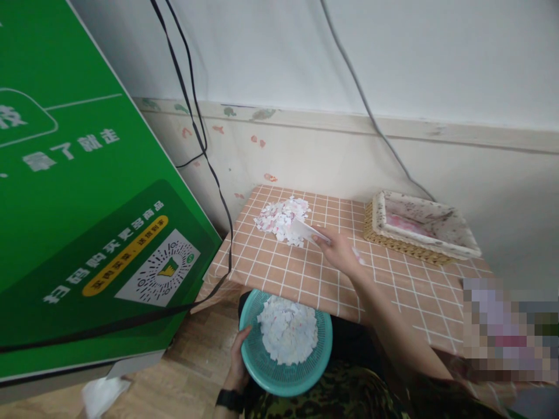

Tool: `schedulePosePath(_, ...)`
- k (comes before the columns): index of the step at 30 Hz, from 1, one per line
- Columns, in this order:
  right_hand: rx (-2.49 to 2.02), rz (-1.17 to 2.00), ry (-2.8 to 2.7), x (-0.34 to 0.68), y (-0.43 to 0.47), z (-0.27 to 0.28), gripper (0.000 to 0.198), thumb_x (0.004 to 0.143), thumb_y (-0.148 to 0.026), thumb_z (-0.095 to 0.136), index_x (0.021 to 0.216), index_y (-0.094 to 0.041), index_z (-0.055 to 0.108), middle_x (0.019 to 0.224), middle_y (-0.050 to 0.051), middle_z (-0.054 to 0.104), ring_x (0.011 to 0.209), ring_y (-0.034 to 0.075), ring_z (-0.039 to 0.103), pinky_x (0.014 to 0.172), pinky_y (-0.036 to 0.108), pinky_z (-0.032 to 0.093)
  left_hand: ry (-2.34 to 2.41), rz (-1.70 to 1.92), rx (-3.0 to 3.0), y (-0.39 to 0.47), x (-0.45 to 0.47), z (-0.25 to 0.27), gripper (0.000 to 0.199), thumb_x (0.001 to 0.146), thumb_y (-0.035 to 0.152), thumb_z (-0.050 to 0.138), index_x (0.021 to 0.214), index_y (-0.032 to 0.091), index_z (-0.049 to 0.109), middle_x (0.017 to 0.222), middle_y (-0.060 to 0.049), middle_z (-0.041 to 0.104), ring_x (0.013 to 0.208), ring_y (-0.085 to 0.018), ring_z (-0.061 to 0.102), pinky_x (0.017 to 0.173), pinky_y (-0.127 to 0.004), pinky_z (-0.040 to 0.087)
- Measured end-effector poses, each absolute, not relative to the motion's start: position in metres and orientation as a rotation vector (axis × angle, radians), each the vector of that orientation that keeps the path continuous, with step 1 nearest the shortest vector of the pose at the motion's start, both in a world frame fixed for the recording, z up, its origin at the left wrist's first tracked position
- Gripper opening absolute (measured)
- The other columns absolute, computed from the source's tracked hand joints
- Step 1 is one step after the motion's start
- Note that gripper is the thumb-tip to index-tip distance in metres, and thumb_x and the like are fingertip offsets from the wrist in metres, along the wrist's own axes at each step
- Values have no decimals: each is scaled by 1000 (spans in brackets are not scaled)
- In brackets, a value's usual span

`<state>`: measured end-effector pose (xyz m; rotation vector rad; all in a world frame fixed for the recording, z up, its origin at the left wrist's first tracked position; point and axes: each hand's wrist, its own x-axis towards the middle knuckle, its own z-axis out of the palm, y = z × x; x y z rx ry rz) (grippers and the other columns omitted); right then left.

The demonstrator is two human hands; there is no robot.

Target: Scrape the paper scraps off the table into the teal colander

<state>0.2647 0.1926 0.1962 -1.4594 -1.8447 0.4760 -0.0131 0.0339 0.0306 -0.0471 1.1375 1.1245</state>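
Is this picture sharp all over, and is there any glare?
In the head view, light is soft, with no strong glare on the green panel, whose large white lettering reads clearly; paper scraps in the teal colander look soft and run together; coarse pixel blocks at lower right hide whatever lies beneath.

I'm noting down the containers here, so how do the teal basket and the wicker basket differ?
The teal basket is round; the wicker basket is rectangular. The teal basket has bare, slotted walls, while the wicker basket has a patterned cloth lining. The left hand holds the teal basket, whereas the wicker basket rests on the checked tablecloth. Both are open-topped.
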Motion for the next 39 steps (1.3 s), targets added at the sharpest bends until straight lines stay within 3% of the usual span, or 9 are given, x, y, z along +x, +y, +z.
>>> schedulePosePath(7,-1523,452,-1880,279,186,198,33,88,-31,46,117,-24,60,110,5,66,95,24,63,81,39,48,1105,1103,-39,33,-14,26,32,65,31,66,89,9,72,81,-12,74,85,-33,67,82,-47,48)
schedulePosePath(25,-1343,604,-2095,293,189,216,32,87,-31,49,115,-23,62,110,5,66,92,23,64,77,37,51,1170,1164,-76,33,-11,34,23,63,26,69,80,10,72,77,-9,74,70,-25,67,74,-40,51)
schedulePosePath(39,-1308,661,-2086,292,191,213,31,87,-29,49,115,-22,61,114,5,64,96,21,62,81,36,50,1144,1149,-110,34,-13,56,21,66,24,68,81,9,72,75,-10,74,70,-25,68,75,-38,51)
